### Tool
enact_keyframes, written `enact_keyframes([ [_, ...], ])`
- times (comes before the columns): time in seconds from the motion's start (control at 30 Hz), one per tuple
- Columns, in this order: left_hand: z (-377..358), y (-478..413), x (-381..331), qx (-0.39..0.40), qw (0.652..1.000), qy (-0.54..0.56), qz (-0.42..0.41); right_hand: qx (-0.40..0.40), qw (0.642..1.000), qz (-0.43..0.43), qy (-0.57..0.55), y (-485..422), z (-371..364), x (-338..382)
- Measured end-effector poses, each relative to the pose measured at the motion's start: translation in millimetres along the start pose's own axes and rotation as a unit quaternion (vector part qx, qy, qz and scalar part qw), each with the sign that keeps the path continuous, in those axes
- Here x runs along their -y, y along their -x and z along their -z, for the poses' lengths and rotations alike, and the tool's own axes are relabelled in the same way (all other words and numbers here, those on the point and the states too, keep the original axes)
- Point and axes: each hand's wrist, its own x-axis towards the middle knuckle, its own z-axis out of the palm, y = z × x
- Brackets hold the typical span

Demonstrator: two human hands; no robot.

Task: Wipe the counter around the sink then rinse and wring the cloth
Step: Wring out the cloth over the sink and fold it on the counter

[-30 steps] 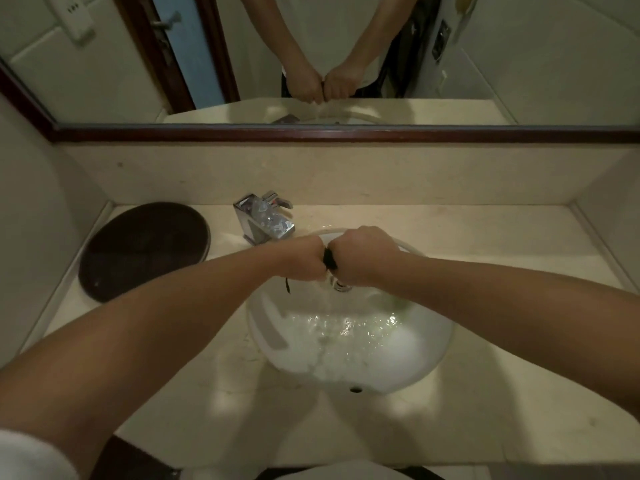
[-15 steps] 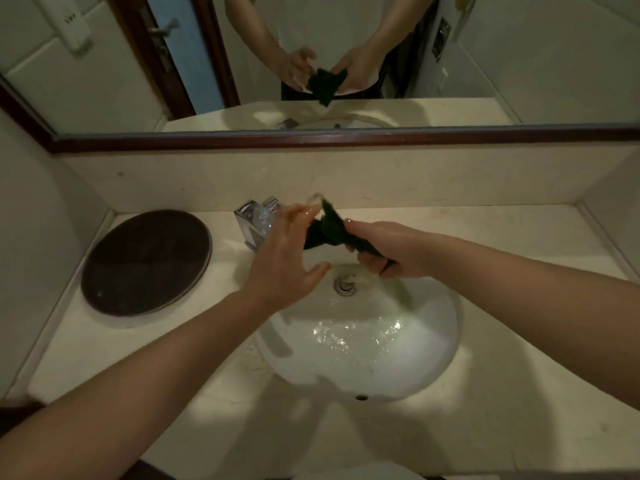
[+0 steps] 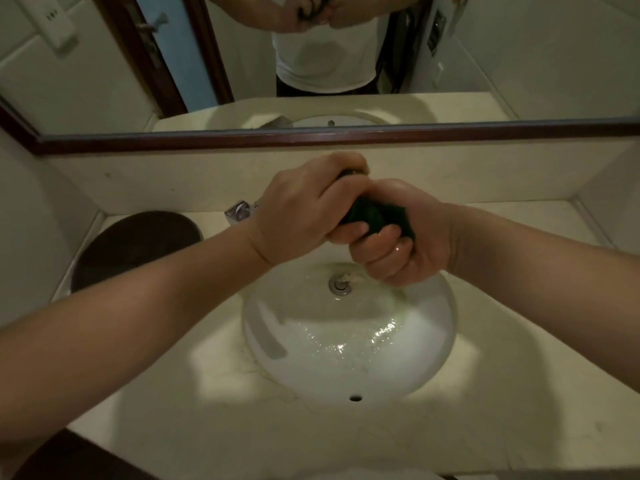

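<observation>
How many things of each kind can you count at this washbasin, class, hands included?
hands: 2 (left hand, right hand)
green cloth: 1
sink: 1
tap: 1
dark round disc: 1
Total: 6

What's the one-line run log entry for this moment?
step: wring cloth | left hand: grips cloth | right hand: grips cloth | place: above sink | water on basin
</observation>
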Motion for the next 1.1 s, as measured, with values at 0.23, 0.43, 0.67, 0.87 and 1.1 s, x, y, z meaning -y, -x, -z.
enact_keyframes([
  [0.23,-4.3,-10.5,7.3,0.297,0.94,-0.116,0.117,-0.389,0.909,0.042,0.143,-8.2,3.7,3.6],
  [0.43,-14.4,-18.3,4.6,0.461,0.839,-0.126,0.26,-0.551,0.78,0.052,0.292,-24.9,19.7,5.4],
  [0.67,-21.1,-9.4,12.9,0.49,0.755,0.079,0.429,-0.592,0.541,0.153,0.577,-32.0,26.1,6.9],
  [0.87,-26.9,10.1,4.8,0.445,0.673,0.252,0.534,-0.504,0.331,0.16,0.782,-28.2,48.0,10.5],
  [1.1,-36.4,27.0,-8.1,0.405,0.531,0.432,0.607,-0.386,0.235,0.217,0.865,-17.7,57.4,14.1],
])
